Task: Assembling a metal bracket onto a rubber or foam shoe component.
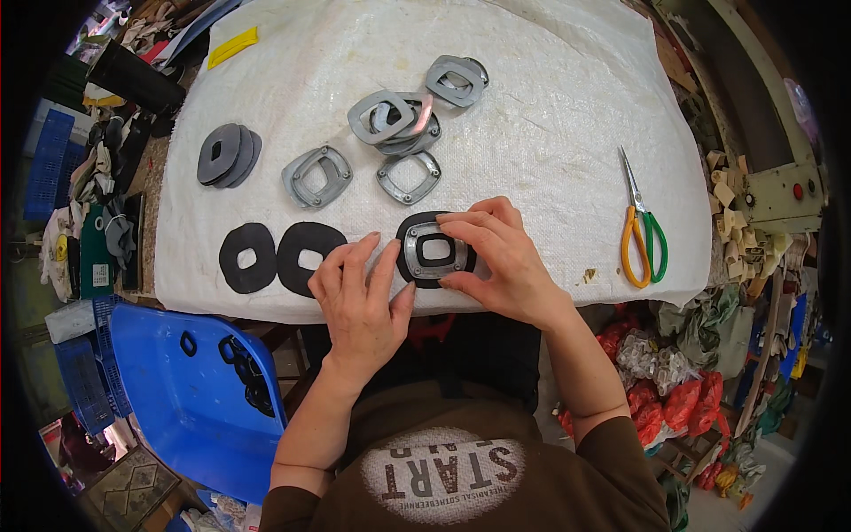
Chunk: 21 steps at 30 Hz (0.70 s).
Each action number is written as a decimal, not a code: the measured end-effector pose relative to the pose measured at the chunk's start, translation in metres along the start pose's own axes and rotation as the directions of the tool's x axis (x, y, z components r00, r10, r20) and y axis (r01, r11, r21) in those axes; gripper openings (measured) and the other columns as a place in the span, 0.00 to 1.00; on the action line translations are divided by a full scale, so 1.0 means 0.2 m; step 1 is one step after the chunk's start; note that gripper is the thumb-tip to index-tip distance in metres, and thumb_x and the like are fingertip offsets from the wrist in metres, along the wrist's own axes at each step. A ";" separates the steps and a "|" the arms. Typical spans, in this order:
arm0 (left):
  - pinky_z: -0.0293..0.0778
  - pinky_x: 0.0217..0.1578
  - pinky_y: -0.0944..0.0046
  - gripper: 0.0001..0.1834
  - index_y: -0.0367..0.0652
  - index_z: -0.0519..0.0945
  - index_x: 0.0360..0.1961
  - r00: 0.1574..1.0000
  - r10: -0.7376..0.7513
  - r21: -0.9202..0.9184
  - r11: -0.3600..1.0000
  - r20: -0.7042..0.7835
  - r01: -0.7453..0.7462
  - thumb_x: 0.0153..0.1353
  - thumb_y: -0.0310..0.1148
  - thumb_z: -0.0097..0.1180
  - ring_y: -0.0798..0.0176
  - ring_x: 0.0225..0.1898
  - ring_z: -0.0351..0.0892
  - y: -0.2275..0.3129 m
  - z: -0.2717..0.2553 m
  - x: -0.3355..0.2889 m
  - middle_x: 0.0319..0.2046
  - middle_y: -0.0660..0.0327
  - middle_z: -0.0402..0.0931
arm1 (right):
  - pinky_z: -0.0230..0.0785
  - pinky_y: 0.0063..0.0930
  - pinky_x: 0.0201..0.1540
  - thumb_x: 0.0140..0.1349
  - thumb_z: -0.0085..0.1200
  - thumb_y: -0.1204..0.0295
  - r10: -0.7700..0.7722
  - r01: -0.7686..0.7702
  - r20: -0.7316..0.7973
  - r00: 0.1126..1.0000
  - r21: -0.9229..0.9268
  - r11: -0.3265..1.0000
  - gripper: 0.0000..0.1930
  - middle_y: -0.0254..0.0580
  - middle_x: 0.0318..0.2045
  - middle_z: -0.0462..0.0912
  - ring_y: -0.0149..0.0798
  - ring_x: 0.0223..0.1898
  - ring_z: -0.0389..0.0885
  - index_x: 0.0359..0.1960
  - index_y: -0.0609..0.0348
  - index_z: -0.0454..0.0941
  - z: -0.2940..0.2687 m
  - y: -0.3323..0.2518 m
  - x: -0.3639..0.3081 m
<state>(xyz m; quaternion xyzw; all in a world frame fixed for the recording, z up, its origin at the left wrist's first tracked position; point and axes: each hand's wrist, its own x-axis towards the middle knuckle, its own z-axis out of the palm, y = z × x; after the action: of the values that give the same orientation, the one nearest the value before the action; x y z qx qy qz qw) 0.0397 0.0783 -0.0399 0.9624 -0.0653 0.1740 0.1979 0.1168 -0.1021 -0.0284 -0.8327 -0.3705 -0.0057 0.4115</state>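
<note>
Grey metal frame (pixel 435 250), rounded-square with a central opening, is lying on a black foam pad (pixel 409 232) near the lower middle of the frame, at the front edge of the bench (pixel 550 106), which is covered in white woven cloth.

We are pressing our left hand (pixel 359 297) against the left side of that stack, fingers spread flat, the grip open and closed on nothing. Our right hand (pixel 496 257) is pinching the frame's right side between thumb and fingertips, the grip partly closed on the frame.

Two black foam rings (pixel 275 257) are lying side by side just left of our left hand. A stack of dark grey oval pads (pixel 228 155) is sitting at upper left. One more grey frame (pixel 316 176) and a thin metal ring (pixel 409 177) are resting above the hands, and a loose pile of grey frames (pixel 417 111) is spreading toward upper centre.

Scissors with orange and green handles (pixel 642 235) are lying at right, well apart from the hands. A blue plastic tray (pixel 177 399) holding black foam pieces is sitting at lower left, below the bench edge.
</note>
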 end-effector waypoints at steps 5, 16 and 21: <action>0.53 0.48 0.55 0.27 0.40 0.74 0.44 1.000 0.000 0.003 1.000 -0.003 0.000 0.38 0.32 0.62 0.53 0.49 0.60 0.00 0.00 0.00 0.48 0.57 0.65 | 0.57 0.35 0.46 0.34 0.63 0.74 0.000 0.000 0.003 1.000 -0.025 1.000 0.28 0.37 0.42 0.73 0.44 0.44 0.67 0.43 0.57 0.71 0.00 -0.01 0.01; 0.53 0.48 0.55 0.27 0.41 0.73 0.44 1.000 -0.003 -0.004 1.000 0.003 0.003 0.38 0.32 0.62 0.54 0.49 0.60 0.00 0.00 0.00 0.48 0.57 0.65 | 0.56 0.35 0.46 0.35 0.63 0.74 0.020 -0.019 0.036 0.999 -0.040 0.999 0.28 0.37 0.40 0.73 0.44 0.43 0.67 0.44 0.57 0.70 -0.01 -0.01 0.00; 0.52 0.48 0.55 0.27 0.41 0.73 0.44 1.000 -0.009 -0.012 1.000 0.008 0.009 0.38 0.32 0.62 0.54 0.49 0.60 0.00 0.00 0.00 0.48 0.58 0.65 | 0.55 0.35 0.47 0.35 0.63 0.72 0.050 -0.038 0.087 0.995 -0.131 0.991 0.28 0.36 0.39 0.74 0.41 0.43 0.67 0.43 0.57 0.70 -0.04 -0.05 0.04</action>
<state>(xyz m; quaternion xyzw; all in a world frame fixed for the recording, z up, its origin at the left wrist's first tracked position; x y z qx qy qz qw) 0.0391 0.0781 -0.0403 0.9622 -0.0626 0.1690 0.2043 0.1185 -0.0993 -0.0146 -0.8650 -0.3688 0.0169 0.3397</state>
